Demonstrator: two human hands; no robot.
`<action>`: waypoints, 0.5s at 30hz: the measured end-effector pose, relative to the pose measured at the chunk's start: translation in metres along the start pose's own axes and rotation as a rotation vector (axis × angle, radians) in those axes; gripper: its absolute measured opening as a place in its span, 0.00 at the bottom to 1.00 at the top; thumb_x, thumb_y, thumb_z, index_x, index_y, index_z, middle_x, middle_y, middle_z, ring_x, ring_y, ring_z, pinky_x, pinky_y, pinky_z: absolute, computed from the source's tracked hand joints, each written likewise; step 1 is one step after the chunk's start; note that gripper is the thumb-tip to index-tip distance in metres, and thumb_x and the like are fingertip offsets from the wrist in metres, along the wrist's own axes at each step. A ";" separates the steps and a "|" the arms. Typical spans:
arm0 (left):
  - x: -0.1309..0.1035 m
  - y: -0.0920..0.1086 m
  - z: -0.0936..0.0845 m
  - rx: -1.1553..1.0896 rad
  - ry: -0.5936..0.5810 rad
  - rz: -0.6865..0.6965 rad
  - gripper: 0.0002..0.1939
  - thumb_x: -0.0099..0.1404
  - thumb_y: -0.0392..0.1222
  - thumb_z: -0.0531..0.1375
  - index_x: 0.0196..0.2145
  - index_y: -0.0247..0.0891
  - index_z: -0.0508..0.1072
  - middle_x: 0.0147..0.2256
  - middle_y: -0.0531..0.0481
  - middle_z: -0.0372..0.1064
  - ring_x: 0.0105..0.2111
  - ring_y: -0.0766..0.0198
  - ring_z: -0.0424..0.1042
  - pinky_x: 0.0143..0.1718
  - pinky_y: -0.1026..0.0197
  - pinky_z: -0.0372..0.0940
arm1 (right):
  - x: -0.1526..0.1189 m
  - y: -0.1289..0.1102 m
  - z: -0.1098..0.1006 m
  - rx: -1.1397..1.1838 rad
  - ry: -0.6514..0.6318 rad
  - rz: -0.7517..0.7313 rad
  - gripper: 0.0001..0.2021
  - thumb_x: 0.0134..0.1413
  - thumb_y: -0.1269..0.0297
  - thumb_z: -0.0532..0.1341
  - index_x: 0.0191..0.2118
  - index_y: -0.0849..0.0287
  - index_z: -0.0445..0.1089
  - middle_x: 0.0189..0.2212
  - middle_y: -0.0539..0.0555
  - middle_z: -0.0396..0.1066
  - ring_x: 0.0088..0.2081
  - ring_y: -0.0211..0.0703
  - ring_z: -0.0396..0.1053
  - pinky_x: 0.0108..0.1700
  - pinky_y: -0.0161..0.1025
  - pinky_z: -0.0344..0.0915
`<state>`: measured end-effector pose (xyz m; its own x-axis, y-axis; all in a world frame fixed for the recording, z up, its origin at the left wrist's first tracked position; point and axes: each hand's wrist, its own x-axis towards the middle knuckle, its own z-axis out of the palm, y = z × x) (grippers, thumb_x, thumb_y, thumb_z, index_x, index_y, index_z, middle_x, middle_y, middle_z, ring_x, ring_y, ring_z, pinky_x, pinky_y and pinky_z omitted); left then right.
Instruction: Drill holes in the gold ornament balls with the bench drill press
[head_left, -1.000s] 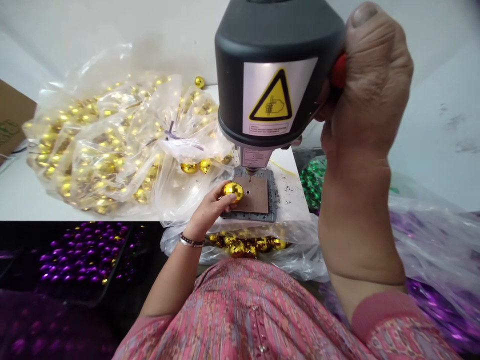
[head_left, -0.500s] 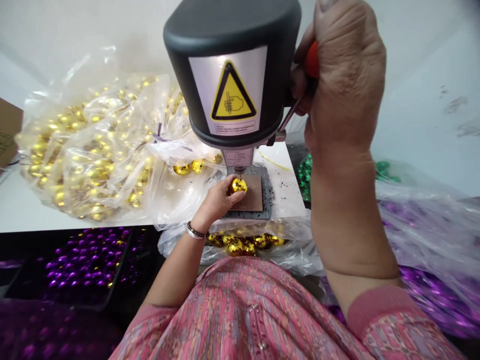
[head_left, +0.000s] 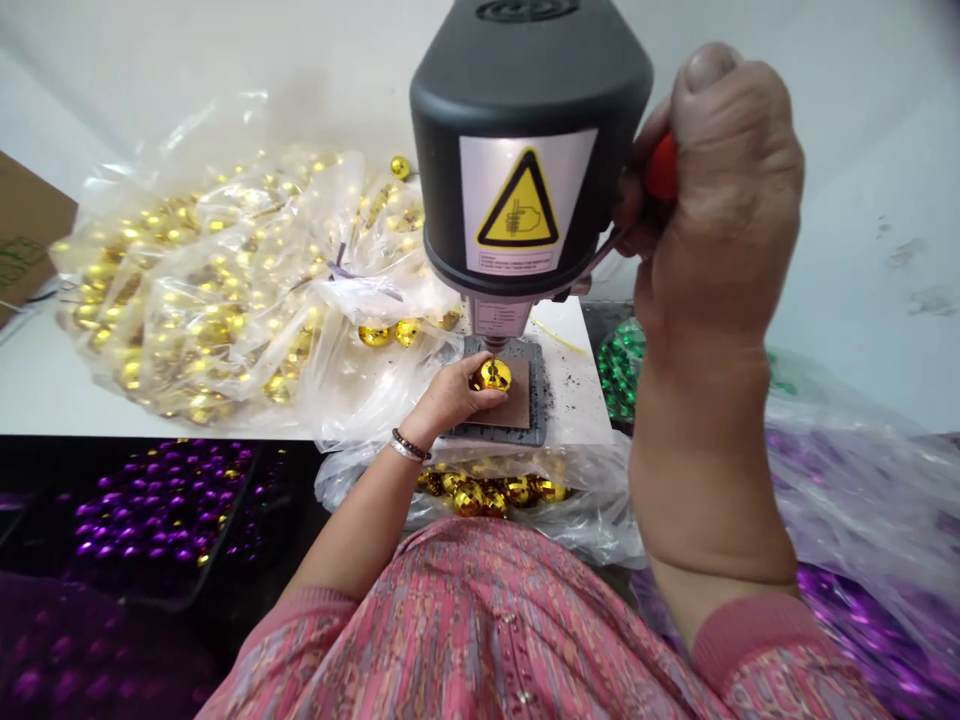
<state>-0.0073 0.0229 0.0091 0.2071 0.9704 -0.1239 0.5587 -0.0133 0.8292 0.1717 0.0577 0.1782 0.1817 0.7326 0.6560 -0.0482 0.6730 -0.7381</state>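
A dark grey bench drill press (head_left: 525, 90) with a yellow warning label stands in front of me. My right hand (head_left: 727, 150) is closed round the red knob (head_left: 661, 167) of its lever, at the upper right. Under the drill bit, my left hand (head_left: 454, 392) pinches a shiny gold faceted ball (head_left: 495, 375) between thumb and fingers. The ball rests on a brown board (head_left: 516, 405) on the machine's grey base (head_left: 536, 425). The bit's tip meets the ball's top; how deep it sits I cannot tell.
A big clear bag (head_left: 187, 290) of gold balls lies on the white table (head_left: 37, 400) to the left. An opened bag with gold balls (head_left: 480, 495) is at my lap. Purple balls (head_left: 165, 505) fill a dark crate; green balls (head_left: 621, 365) and purple bags (head_left: 870, 620) are at right.
The view has shifted, so the drill press sits farther right and lower. Both hands keep their holds on the lever knob and the ball; the ball's facets show at a different angle.
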 end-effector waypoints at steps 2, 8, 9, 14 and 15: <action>0.001 -0.001 0.000 0.001 -0.003 0.005 0.35 0.55 0.43 0.70 0.60 0.34 0.74 0.46 0.45 0.79 0.44 0.56 0.76 0.49 0.58 0.70 | -0.013 -0.006 -0.004 -0.031 -0.025 -0.059 0.15 0.65 0.58 0.56 0.27 0.56 0.56 0.20 0.42 0.58 0.20 0.26 0.57 0.25 0.29 0.57; -0.001 0.001 -0.001 -0.041 -0.034 0.045 0.28 0.57 0.42 0.68 0.56 0.35 0.76 0.42 0.48 0.79 0.40 0.58 0.75 0.45 0.60 0.69 | -0.066 -0.015 -0.030 -0.249 -0.118 -0.027 0.16 0.63 0.55 0.60 0.27 0.57 0.64 0.21 0.45 0.63 0.25 0.29 0.60 0.27 0.32 0.56; -0.002 0.002 -0.001 -0.044 -0.039 0.043 0.27 0.57 0.42 0.68 0.55 0.35 0.76 0.42 0.48 0.79 0.40 0.59 0.75 0.45 0.60 0.69 | -0.074 -0.015 -0.034 -0.292 -0.138 -0.002 0.17 0.63 0.54 0.60 0.26 0.57 0.65 0.21 0.46 0.62 0.25 0.29 0.61 0.27 0.32 0.55; -0.005 0.008 -0.003 -0.032 -0.037 0.038 0.26 0.58 0.40 0.68 0.55 0.35 0.76 0.41 0.49 0.79 0.38 0.61 0.75 0.45 0.61 0.69 | -0.095 -0.007 -0.042 -0.347 -0.229 -0.065 0.15 0.66 0.58 0.58 0.28 0.57 0.66 0.24 0.46 0.65 0.28 0.28 0.63 0.32 0.32 0.61; -0.005 0.009 -0.004 -0.030 -0.040 0.033 0.27 0.58 0.40 0.68 0.56 0.35 0.76 0.41 0.49 0.79 0.38 0.61 0.75 0.45 0.61 0.69 | -0.096 -0.005 -0.043 -0.340 -0.235 -0.090 0.13 0.66 0.60 0.58 0.28 0.56 0.67 0.25 0.46 0.66 0.29 0.28 0.64 0.33 0.32 0.63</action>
<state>-0.0063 0.0186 0.0189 0.2572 0.9592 -0.1173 0.5265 -0.0373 0.8494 0.1963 -0.0202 0.1120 -0.0610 0.7021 0.7094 0.2919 0.6922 -0.6600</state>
